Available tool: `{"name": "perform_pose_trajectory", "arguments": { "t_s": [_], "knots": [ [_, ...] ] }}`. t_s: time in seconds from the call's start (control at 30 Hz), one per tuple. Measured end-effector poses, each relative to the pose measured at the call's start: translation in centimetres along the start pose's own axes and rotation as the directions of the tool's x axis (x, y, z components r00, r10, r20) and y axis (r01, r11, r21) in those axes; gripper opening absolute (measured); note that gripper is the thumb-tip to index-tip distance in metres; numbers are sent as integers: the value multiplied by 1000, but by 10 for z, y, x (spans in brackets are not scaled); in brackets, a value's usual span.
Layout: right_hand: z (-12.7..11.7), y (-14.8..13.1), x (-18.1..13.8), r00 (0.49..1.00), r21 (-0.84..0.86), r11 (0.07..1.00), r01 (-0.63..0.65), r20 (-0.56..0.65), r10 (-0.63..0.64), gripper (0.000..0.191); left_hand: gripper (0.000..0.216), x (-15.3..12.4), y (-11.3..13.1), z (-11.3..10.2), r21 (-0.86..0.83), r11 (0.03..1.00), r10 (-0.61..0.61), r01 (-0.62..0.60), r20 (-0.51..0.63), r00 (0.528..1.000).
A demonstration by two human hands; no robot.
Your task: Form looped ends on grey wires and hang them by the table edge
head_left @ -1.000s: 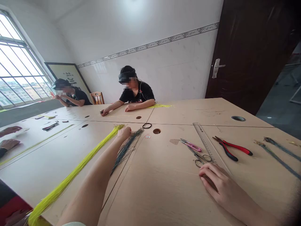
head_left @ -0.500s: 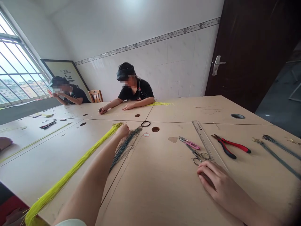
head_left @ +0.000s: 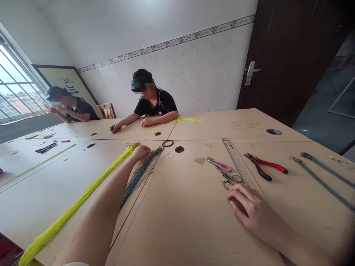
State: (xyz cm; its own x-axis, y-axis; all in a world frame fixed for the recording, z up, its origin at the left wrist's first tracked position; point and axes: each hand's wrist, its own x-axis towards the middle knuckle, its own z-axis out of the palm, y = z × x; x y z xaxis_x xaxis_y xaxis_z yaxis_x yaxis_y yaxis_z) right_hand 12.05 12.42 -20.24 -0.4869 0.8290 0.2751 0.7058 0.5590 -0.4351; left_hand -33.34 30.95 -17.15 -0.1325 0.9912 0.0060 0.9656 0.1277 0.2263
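My left hand (head_left: 141, 152) reaches to the upper end of a dark blue-grey bundle of cords (head_left: 140, 173). Its fingers are bent together there; anything between them is too small to make out. Just left of that hand runs a long bundle of bright yellow cords (head_left: 91, 185), its near end at the table's edge. My right hand (head_left: 251, 207) rests on the table with loosely curved fingers, thumb apart, holding nothing. Close to its fingertips are the handles of metal scissors (head_left: 227, 177), beside pink-handled thread snips (head_left: 223, 166) and a clear ruler (head_left: 235, 159).
Red-and-black pliers (head_left: 262, 166) and two blue-grey cord bundles (head_left: 321, 176) lie at the right. A black ring (head_left: 168, 143), a small label (head_left: 168, 156) and a table hole (head_left: 179, 149) are ahead. Two people (head_left: 155, 101) sit across the table (head_left: 177, 221).
My left hand has turned slightly at the blue-grey bundle, its fingers now showing more. The right hand stays resting by the scissors. The whole view has shifted a little.
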Motion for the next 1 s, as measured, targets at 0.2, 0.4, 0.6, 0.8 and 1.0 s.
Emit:
{"name": "perform_pose_trajectory", "arguments": {
  "t_s": [0.2,0.4,0.6,0.8,1.0],
  "knots": [
    [-2,-1,-1,1000,-8,1000,0,-10,0,12,25,2,2,-1,-21,999,-45,46,15,999],
    [0,1,0,1000,-23,1000,13,-27,-14,10,27,-6,-8,-14,-42,994,-93,97,90,992],
    [-2,0,1,1000,-9,1000,18,-13,-18,12,25,-20,-13,-22,-4,999,-38,39,119,992],
    [-4,-2,1,1000,-2,1000,7,8,-7,11,24,-20,-5,-19,23,999,22,-24,109,994],
    [-3,-1,-1,1000,-4,1000,12,-1,-12,12,24,-19,-4,-20,48,998,35,-41,107,994]
  ]
}}
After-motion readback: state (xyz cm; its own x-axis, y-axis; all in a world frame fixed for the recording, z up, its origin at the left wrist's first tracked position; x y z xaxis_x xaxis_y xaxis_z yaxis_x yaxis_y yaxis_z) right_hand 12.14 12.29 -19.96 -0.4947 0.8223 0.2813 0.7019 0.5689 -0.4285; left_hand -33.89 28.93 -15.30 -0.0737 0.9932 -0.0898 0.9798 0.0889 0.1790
